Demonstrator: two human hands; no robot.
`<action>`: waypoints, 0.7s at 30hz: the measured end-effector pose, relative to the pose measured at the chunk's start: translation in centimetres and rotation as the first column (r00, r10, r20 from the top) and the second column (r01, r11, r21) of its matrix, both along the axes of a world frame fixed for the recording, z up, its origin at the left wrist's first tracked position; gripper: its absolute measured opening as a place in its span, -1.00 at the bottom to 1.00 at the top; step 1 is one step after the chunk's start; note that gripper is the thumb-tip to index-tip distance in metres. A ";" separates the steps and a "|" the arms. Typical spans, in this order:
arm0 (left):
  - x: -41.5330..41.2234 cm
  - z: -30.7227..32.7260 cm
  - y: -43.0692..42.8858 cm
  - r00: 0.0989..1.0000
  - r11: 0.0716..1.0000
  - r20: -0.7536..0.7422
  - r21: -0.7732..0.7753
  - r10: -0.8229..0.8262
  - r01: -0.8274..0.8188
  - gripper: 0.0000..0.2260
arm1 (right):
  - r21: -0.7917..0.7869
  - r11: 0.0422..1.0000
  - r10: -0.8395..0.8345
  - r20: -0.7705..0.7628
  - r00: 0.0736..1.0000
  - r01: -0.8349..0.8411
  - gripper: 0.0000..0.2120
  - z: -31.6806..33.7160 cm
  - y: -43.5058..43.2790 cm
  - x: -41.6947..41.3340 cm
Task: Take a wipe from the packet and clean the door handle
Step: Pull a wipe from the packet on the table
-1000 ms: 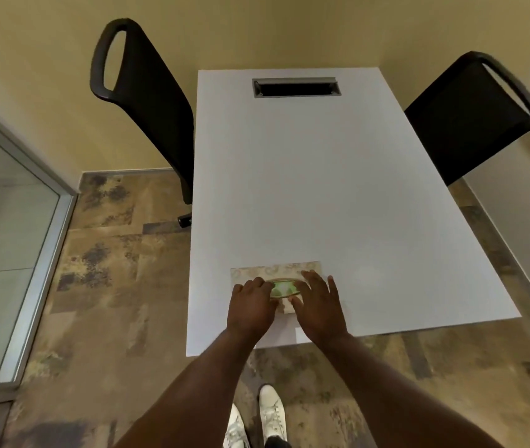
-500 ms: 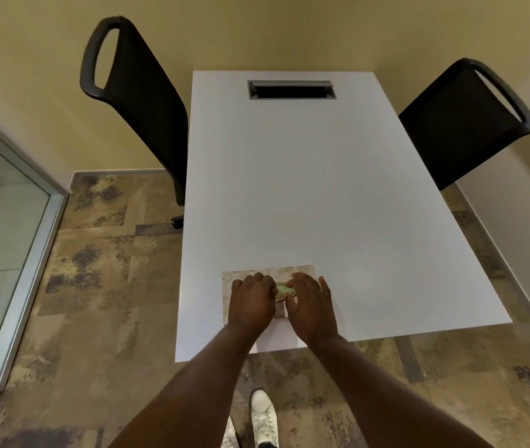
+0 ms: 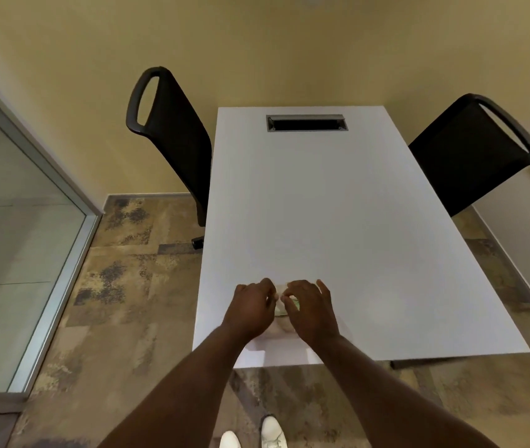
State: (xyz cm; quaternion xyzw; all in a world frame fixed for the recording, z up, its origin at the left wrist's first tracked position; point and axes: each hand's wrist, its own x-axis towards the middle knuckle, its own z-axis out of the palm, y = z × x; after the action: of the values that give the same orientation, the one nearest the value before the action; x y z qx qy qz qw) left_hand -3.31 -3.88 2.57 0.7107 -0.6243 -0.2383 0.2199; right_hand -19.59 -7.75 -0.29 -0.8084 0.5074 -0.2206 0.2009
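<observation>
**Both hands bent over the wipe packet at the counter's near edge**

The left hand (image 3: 252, 310) and the right hand (image 3: 310, 310) lay side by side on the white counter (image 3: 322, 205), knuckles up and fingers curled inward, their fingertips nearly meeting over the wipe packet (image 3: 281, 313); the packet sat directly beneath and between them, mostly hidden, with only a pale strip and a hint of green showing in the gap; whether either hand actually pinched a wipe or the flap could not be told, the frame being blurred there; the right hand's outer fingers were spread and lifted. Beyond the hands, at the counter's far end, a dark rectangular cable slot (image 3: 306, 123) was set into the top; a black chair (image 3: 173, 140) stood off to the left of the hands and another black chair (image 3: 470, 150) to the right; a glass panel with a metal frame (image 3: 15, 253) stood further left; below the forearms, two white shoes (image 3: 270, 431) rested on mottled brown floor (image 3: 128, 286).
</observation>
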 end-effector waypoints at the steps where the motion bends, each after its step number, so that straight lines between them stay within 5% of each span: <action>1: 0.4 0.6 0.3 1.000 1.000 -0.003 -0.019 0.007 -0.007 -0.90 | -0.008 1.000 0.019 0.029 0.999 -0.019 -0.93 0.5 -0.1 0.4; 10: 3.1 5.0 1.3 0.983 0.990 -0.118 -0.022 0.139 -0.143 -0.92 | 0.148 0.982 0.083 0.223 0.971 -0.118 -0.92 5.7 -0.7 4.1; 17: 6.2 9.2 2.4 0.806 0.899 -0.464 -0.044 0.367 -0.435 -0.93 | 0.262 0.957 -0.008 0.454 0.891 -0.125 -0.89 11.1 -1.3 9.4; 21: 8.8 11.3 3.7 0.764 0.850 -0.459 -0.035 0.453 -0.525 -0.88 | 0.316 0.934 -0.038 0.555 0.831 -0.168 -0.88 14.2 -1.6 13.0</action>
State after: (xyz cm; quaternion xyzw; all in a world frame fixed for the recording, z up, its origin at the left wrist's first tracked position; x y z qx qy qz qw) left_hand 5.47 -0.17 13.90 0.7571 -0.3689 -0.2734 0.4647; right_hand -6.54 -9.37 13.87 -0.6778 0.4303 -0.3431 0.4876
